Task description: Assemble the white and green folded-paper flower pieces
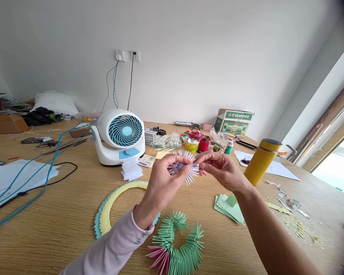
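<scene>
My left hand (pixel 166 183) pinches a round, spiky piece of folded white-lilac paper (pixel 192 176), held up above the table. At its right edge, the fingers of my right hand (pixel 222 168) are pinched together; whether they grip the same paper or a small separate bit is hidden. Below lies a curved chain of folded green paper (pixel 189 259) with a few pink pieces (pixel 159 258) at its lower left. Partly behind my left forearm rests a ring of folded yellow and blue paper (pixel 105 214). Green paper sheets (pixel 227 209) are stacked under my right forearm.
A white fan (pixel 103 152) stands at left behind white paper slips (pixel 131 169). A yellow bottle (pixel 260 162) is close to my right arm. Paper scraps (pixel 299 227) lie at right, blue cables (pixel 50 168) cross at left, and a green box (pixel 235 120) stands near the wall.
</scene>
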`<action>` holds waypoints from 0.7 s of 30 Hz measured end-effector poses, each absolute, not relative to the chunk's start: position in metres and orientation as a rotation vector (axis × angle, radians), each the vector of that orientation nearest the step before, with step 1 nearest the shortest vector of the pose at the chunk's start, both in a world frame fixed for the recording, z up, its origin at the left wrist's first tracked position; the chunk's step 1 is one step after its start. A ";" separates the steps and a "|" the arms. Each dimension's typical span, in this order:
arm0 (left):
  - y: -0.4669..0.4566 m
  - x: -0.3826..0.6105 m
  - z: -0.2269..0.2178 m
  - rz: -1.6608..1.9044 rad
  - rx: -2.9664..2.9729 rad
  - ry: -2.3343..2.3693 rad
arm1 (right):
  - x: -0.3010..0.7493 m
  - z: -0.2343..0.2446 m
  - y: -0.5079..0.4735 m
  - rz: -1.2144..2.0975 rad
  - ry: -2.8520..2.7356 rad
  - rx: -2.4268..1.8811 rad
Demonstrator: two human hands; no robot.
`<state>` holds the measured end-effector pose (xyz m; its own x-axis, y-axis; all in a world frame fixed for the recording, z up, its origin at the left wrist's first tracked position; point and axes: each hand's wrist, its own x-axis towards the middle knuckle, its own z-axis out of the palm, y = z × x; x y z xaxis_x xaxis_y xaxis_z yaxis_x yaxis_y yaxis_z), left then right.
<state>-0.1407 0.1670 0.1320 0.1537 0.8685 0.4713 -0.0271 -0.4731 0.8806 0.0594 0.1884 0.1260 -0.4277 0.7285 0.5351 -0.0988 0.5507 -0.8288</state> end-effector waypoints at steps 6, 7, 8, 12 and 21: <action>0.166 -0.141 0.132 1.450 1.666 0.849 | 0.058 0.126 0.188 1.009 -1.762 -0.551; 0.166 -0.141 0.132 1.454 1.677 0.858 | 0.058 0.127 0.188 1.001 -1.762 -0.559; 0.166 -0.141 0.132 1.456 1.687 0.867 | 0.057 0.127 0.188 0.994 -1.764 -0.567; 0.166 -0.141 0.133 1.453 1.699 0.882 | 0.057 0.129 0.186 0.977 -1.777 -0.580; 0.165 -0.142 0.135 1.451 1.742 0.920 | 0.054 0.130 0.184 1.004 -1.713 -0.646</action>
